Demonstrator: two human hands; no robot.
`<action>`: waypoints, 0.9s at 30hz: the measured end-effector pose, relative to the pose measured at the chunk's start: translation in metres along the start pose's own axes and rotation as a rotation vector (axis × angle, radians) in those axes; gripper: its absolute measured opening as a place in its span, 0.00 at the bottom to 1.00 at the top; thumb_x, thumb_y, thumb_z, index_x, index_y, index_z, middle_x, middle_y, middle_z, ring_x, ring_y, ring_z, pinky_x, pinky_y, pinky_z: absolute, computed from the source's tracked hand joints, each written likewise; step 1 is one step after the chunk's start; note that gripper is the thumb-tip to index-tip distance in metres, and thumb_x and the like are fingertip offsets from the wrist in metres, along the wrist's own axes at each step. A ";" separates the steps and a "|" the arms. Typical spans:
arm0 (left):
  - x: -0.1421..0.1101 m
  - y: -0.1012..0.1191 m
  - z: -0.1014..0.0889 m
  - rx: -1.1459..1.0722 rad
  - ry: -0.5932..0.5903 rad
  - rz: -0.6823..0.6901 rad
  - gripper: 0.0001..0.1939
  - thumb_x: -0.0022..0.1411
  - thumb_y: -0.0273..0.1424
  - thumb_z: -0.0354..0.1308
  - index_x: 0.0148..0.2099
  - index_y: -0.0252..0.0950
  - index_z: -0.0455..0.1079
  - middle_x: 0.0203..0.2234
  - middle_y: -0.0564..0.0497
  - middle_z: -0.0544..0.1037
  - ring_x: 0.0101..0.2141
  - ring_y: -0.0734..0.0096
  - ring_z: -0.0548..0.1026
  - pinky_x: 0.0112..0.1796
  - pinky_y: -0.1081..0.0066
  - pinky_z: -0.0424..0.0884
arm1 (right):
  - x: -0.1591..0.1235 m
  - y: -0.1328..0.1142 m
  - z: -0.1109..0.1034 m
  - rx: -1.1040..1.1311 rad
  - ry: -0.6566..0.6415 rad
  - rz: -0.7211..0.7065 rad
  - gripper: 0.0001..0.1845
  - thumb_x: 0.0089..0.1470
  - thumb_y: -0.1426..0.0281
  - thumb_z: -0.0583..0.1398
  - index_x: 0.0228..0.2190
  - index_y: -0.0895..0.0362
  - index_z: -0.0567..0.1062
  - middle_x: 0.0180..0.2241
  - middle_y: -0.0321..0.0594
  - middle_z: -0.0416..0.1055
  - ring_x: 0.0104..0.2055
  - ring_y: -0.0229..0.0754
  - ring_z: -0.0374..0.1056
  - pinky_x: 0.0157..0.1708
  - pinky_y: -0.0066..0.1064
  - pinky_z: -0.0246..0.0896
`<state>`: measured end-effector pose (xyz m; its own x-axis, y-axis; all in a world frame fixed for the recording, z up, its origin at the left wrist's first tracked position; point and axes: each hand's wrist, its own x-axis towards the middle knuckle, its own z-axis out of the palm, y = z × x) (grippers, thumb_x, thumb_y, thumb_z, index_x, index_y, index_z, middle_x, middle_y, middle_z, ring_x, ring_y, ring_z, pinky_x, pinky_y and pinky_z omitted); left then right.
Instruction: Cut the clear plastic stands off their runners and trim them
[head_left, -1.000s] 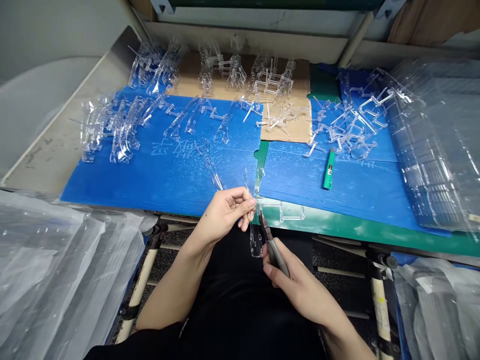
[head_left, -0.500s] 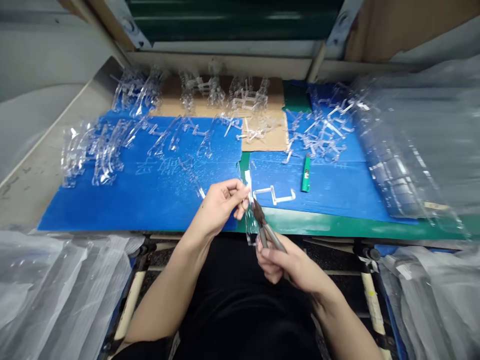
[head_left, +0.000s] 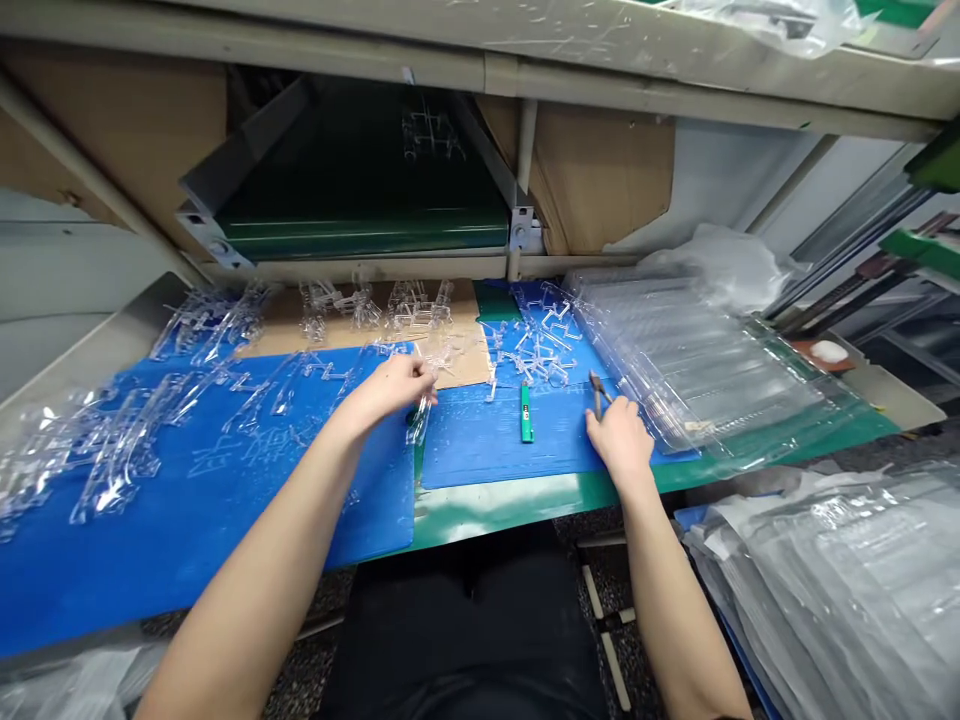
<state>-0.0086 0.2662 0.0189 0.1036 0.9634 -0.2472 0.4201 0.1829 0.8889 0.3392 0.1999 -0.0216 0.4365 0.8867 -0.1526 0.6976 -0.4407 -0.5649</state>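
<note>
Your left hand (head_left: pixel 391 388) curls shut on a clear plastic piece (head_left: pixel 419 420); your right hand (head_left: pixel 619 440) grips pliers (head_left: pixel 598 396); both sit over blue sheets (head_left: pixel 480 440) on the green bench (head_left: pixel 600 490).

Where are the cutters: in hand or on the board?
In hand: the right hand holds the cutters, with their tips showing above it.

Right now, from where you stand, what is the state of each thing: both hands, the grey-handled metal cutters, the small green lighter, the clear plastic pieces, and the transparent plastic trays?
Left hand: closed on a clear plastic piece.
Right hand: holding the grey-handled metal cutters, tips pointing away.
Small green lighter: lying on a blue plastic sheet.
Loose clear plastic pieces: heaped.
Transparent plastic trays: stacked flat.
</note>
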 end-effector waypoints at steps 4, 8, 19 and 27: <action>-0.056 -0.021 0.007 -0.174 -0.083 0.066 0.23 0.61 0.47 0.70 0.44 0.39 0.63 0.34 0.45 0.84 0.36 0.56 0.84 0.39 0.61 0.80 | 0.005 -0.003 0.011 -0.220 0.228 -0.035 0.27 0.70 0.61 0.68 0.65 0.55 0.73 0.71 0.52 0.64 0.71 0.64 0.63 0.68 0.65 0.62; -0.109 -0.041 0.022 -0.294 -0.103 0.159 0.28 0.69 0.50 0.67 0.56 0.41 0.58 0.29 0.56 0.75 0.27 0.71 0.71 0.31 0.71 0.69 | -0.013 -0.037 0.043 -0.303 0.252 -0.174 0.26 0.71 0.59 0.66 0.64 0.57 0.74 0.71 0.52 0.65 0.71 0.62 0.64 0.68 0.63 0.63; -0.187 -0.088 0.028 -0.085 0.047 0.126 0.26 0.77 0.50 0.59 0.67 0.40 0.73 0.29 0.53 0.77 0.33 0.65 0.76 0.39 0.68 0.69 | -0.047 -0.055 0.076 -0.134 -0.131 -0.341 0.19 0.71 0.60 0.66 0.57 0.58 0.77 0.56 0.48 0.76 0.54 0.51 0.76 0.54 0.49 0.76; -0.208 -0.089 0.030 -0.179 -0.070 0.227 0.11 0.82 0.39 0.54 0.53 0.40 0.74 0.41 0.50 0.81 0.38 0.69 0.78 0.43 0.71 0.72 | -0.120 -0.014 0.045 0.459 -0.730 -0.450 0.15 0.73 0.55 0.53 0.47 0.52 0.69 0.37 0.37 0.70 0.39 0.44 0.70 0.43 0.38 0.69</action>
<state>-0.0409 0.0436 -0.0201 0.2410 0.9690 -0.0549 0.2138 0.0022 0.9769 0.2516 0.1065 -0.0316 -0.3845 0.8957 -0.2231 0.3562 -0.0790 -0.9311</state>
